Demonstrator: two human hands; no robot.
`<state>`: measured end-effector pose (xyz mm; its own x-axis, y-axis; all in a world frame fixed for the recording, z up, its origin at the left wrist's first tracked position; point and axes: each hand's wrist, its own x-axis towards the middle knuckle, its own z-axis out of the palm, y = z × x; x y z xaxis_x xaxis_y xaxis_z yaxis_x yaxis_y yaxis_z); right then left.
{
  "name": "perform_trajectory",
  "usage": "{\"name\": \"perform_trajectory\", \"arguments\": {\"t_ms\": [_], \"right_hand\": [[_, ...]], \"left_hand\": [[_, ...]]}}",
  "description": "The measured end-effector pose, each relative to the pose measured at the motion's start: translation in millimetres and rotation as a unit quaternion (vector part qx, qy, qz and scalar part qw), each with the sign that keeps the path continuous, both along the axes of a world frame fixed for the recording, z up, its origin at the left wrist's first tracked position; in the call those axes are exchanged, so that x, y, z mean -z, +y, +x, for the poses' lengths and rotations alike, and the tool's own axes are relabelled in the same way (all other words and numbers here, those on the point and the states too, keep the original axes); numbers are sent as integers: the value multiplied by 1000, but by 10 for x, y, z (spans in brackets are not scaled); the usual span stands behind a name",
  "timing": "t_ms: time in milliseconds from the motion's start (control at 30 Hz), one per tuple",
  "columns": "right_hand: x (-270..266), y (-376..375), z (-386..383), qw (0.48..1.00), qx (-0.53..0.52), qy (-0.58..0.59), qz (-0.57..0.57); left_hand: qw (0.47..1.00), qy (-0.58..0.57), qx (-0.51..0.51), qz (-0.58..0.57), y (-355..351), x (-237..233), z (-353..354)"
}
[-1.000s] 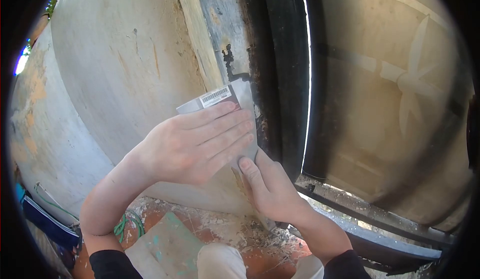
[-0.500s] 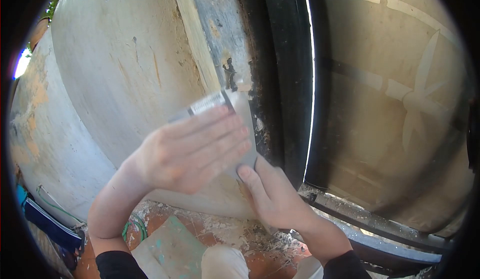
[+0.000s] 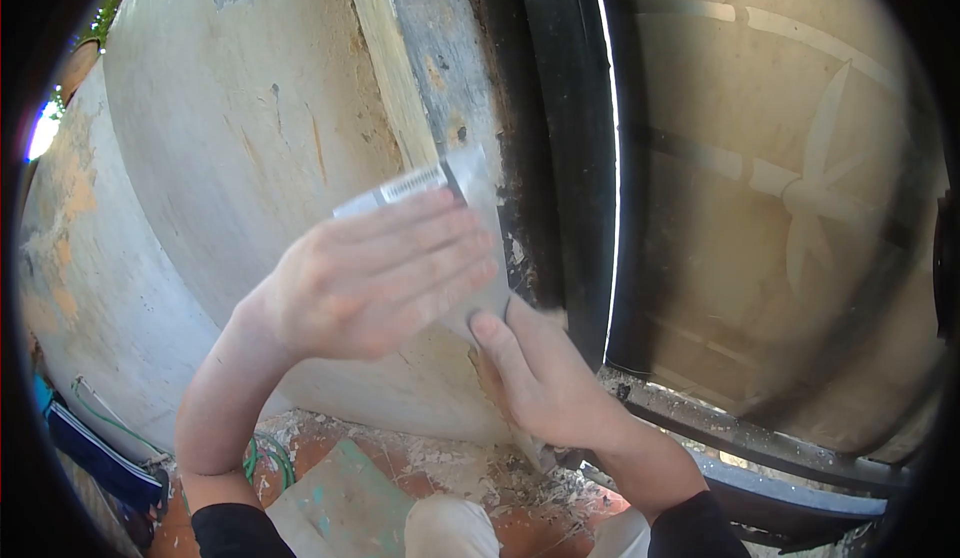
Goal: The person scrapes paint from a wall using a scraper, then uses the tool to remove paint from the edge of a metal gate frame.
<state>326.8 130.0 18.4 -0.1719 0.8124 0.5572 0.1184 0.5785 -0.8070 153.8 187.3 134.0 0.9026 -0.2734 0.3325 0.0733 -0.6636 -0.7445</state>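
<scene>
A flat grey-white blade-like tool point(image 3: 474, 180) with a barcode label point(image 3: 412, 183) is held against the peeling wall edge point(image 3: 450, 78). My left hand point(image 3: 385, 278) lies flat over its face, fingers stretched out side by side and pointing right. Lower down, my right hand point(image 3: 535, 363) grips the tool's lower right part, with the thumb on its face. The tool's upper corner covers part of the worn grey strip beside the dark frame. What lies behind my left palm is hidden.
To the right stand a dark metal frame point(image 3: 575, 158) and a tan panel point(image 3: 720, 248). Below are a stained board point(image 3: 345, 498), a green hose point(image 3: 270, 458) and paint flakes on the reddish floor point(image 3: 420, 458). Dark blue cloth point(image 3: 100, 453) lies at the lower left.
Both hands and the tool have moved slightly upward along the wall edge. The dark broken patch seen above the tool before is now mostly covered. The grip looks the same.
</scene>
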Motion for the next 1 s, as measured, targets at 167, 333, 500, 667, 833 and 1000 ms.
{"name": "perform_trajectory", "arguments": {"t_ms": [167, 333, 500, 667, 833, 1000], "right_hand": [[-33, -4, -14, 1000, 1, 8, -13], [-17, -19, -3, 1000, -18, 20, -9], [-99, -104, 70, 997, -37, -5, -71], [-110, -104, 130, 995, -71, -20, -73], [-198, -129, 163, 991, -96, -14, -95], [-12, -71, 90, 992, -76, -12, -97]], "left_hand": [[1000, 12, -28, 3, -61, -71, -13], [1000, -1, -14, -2, -24, -66, 9], [999, 1, -38, -2, -104, 22, -33], [998, -28, -46, 21, -160, -57, 9], [998, -32, -51, 12, -213, -9, 1], [998, -17, -66, 5, -220, 51, -28]]}}
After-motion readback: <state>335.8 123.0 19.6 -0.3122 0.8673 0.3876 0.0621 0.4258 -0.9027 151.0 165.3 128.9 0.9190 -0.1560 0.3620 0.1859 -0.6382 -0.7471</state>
